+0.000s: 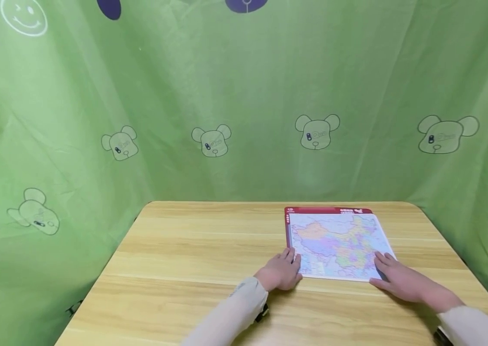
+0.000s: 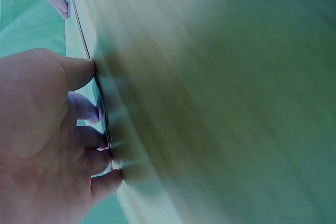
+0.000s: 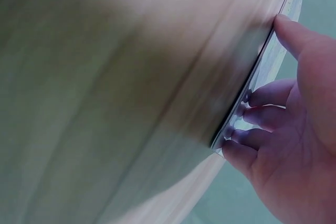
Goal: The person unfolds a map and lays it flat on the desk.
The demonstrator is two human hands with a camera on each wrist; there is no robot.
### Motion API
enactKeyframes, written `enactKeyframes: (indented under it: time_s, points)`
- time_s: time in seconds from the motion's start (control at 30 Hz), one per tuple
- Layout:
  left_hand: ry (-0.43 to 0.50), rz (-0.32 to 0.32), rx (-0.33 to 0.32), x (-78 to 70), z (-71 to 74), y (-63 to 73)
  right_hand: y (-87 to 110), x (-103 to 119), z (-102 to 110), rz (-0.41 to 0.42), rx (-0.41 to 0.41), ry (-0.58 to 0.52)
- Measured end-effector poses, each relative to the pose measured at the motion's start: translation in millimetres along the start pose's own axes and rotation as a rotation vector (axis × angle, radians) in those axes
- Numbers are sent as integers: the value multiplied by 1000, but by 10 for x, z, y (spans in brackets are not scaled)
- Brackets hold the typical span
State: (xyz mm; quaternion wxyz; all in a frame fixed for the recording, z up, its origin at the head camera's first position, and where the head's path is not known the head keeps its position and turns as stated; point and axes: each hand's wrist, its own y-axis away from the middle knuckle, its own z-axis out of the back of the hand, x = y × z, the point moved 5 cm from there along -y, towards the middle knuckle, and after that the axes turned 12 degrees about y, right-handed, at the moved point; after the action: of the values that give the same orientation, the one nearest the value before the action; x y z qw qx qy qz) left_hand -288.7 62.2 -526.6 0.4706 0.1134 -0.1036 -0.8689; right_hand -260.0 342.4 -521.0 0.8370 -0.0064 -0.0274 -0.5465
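A thin rectangular map board [image 1: 334, 245] with a red top border and pastel-coloured regions lies flat on the wooden table, right of the middle. At its lower left corner rests my left hand [image 1: 281, 271], fingers extended onto the edge. My right hand [image 1: 408, 282] lies over the lower right part, fingertips on the printed surface and thumb by the near edge. The left wrist view has the left hand [image 2: 47, 135] touching the board's edge low over the wood. Seen from the right wrist, the right hand [image 3: 310, 114] has fingers and thumb along the thin board edge.
The light wooden table [image 1: 183, 250] has rounded far corners and extends left of the map board. Green fabric [image 1: 261, 86] printed with bear heads hangs behind and on both sides of it, close to the table's edges.
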Motion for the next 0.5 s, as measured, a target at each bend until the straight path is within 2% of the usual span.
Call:
enactKeyframes:
  time_s: [0.5]
  points:
    - [11,-13,-13,241,-4,163,-155,265,23,17,-16,26]
